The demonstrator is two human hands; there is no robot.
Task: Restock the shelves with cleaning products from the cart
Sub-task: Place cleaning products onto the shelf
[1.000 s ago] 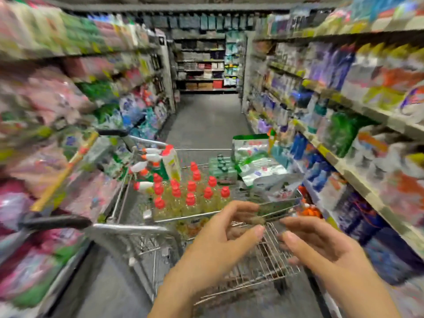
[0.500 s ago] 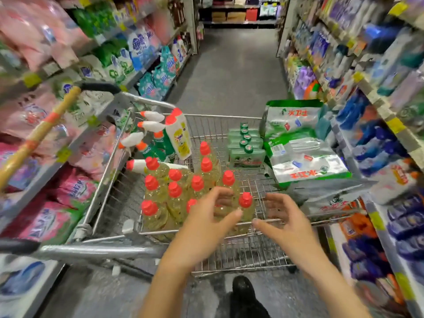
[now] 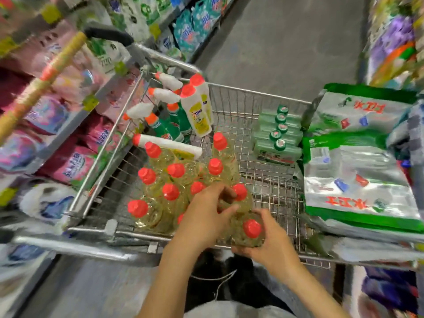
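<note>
While the person leans over the silver wire shopping cart (image 3: pixel 241 104), both hands are down among its clear plastic bottles of yellow liquid with red caps (image 3: pixel 171 191), which stand upright and packed together in the near left part of the basket. The left hand (image 3: pixel 204 216) curls its fingers round the neck of one such bottle (image 3: pixel 243 204) at the right edge of the group. The right hand (image 3: pixel 275 246) wraps round the nearest bottle (image 3: pixel 252 229) from the side and below, just beside the cart's near rim (the two gripped bottles stand next to each other). Farther back stand green spray bottles with white triggers (image 3: pixel 160 127) and a white bottle with a yellow label (image 3: pixel 197 111). Flat green packs with round lids (image 3: pixel 277 148) lie stacked to the right, and silver-and-green bags (image 3: pixel 358 187) rest over the cart's right side. Pink bags (image 3: pixel 73 164) fill the left shelf.
</note>
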